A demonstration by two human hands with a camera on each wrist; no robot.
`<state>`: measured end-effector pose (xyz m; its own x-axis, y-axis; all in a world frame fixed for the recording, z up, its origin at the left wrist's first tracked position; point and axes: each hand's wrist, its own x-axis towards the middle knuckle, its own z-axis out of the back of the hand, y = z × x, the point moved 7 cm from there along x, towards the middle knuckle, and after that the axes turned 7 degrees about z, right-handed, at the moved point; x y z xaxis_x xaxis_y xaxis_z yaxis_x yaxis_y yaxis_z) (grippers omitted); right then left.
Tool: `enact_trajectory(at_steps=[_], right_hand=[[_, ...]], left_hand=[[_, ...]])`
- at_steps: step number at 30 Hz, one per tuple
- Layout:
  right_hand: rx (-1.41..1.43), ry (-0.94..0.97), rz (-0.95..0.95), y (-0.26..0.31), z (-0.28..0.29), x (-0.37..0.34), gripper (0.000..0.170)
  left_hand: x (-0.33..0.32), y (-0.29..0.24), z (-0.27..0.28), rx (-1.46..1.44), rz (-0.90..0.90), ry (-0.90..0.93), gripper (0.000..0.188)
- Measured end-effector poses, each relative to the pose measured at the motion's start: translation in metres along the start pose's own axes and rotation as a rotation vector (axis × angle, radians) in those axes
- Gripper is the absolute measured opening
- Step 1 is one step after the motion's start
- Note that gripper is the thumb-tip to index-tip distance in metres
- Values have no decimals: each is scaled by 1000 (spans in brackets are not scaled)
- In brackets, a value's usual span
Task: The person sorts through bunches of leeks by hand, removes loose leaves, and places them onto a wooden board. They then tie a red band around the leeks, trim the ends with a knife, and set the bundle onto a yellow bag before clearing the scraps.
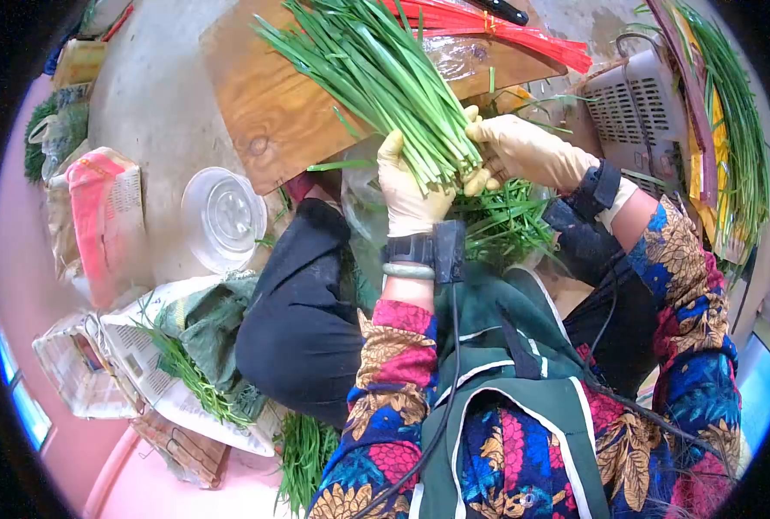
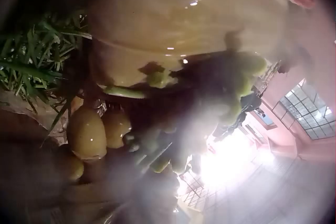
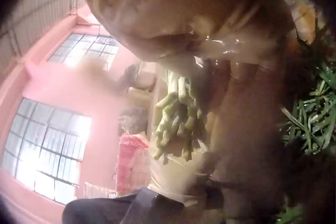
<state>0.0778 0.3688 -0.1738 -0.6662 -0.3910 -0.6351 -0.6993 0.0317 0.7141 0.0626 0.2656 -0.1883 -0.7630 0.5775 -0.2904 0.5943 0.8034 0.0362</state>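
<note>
A thick bunch of garlic chives point(image 1: 385, 82) lies across both gloved hands, leaves toward the board and pale cut ends toward the body. My left hand point(image 1: 415, 195) grips it from the left near the cut ends, thumb up along its side. On the other side my right hand point(image 1: 523, 151) holds the same end, its fingers curled at the stems. The cut stem ends point(image 3: 178, 121) show between the hands in the right wrist view. Under the hands lies a heap of loose green trimmings point(image 1: 506, 225). Yellowish gloved fingertips point(image 2: 86, 133) show close up in the left wrist view.
A wooden board point(image 1: 264, 112) bears red strips point(image 1: 532, 48) and a black handle point(image 1: 504, 10). At left stand a clear plastic bowl point(image 1: 225, 218) and a pink cloth point(image 1: 99, 216). A grey basket point(image 1: 635, 104) and more long greens point(image 1: 735, 130) are at right.
</note>
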Motion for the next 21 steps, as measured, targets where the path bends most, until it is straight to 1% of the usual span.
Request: enact_trajectory(at_steps=[2, 3, 5, 6, 7, 8, 9, 10, 11, 12, 13, 14, 17, 18, 21], right_hand=[[-38, -15, 14, 10, -6, -4, 47], [-98, -6, -8, 13, -9, -3, 47], [-218, 12, -54, 15, -13, -1, 47], [-314, 9, 60, 18, -13, -3, 44], [-282, 18, 53, 16, -14, -3, 43], [-251, 26, 47, 15, -16, -2, 42], [-221, 35, 41, 15, -17, -2, 41], [-242, 90, 28, 19, -21, -3, 39], [-191, 104, 32, 20, -21, -3, 38], [-138, 119, 35, 19, -22, -4, 38], [-87, 133, 39, 20, -21, -4, 37], [10, 159, 22, 20, -19, -5, 38], [99, 228, 19, 23, -18, -7, 39], [29, 193, -10, 27, -20, -11, 39], [-93, 53, -63, 17, -17, -8, 38]], left_hand=[[-1, -1, 2, 9, 28, -20, 70], [0, -1, 4, 14, 43, -29, 70], [2, -1, 7, 44, 80, 15, 71], [2, 2, 6, 54, 99, 51, 71], [1, 4, 6, 65, 118, 88, 71], [3, 6, 11, 118, 109, 69, 74], [2, 6, 8, 222, 85, 32, 75], [2, 5, 4, 326, 60, -3, 75], [2, 3, 1, 431, 36, -37, 76], [1, 3, -4, 302, 62, 13, 75], [1, 4, -9, 242, 106, 92, 78], [1, 4, -13, 213, 109, 109, 77], [2, 5, -18, 179, 111, 123, 81], [3, 5, -18, 177, 111, 121, 83], [6, 5, -5, 144, 81, 35, 81]])
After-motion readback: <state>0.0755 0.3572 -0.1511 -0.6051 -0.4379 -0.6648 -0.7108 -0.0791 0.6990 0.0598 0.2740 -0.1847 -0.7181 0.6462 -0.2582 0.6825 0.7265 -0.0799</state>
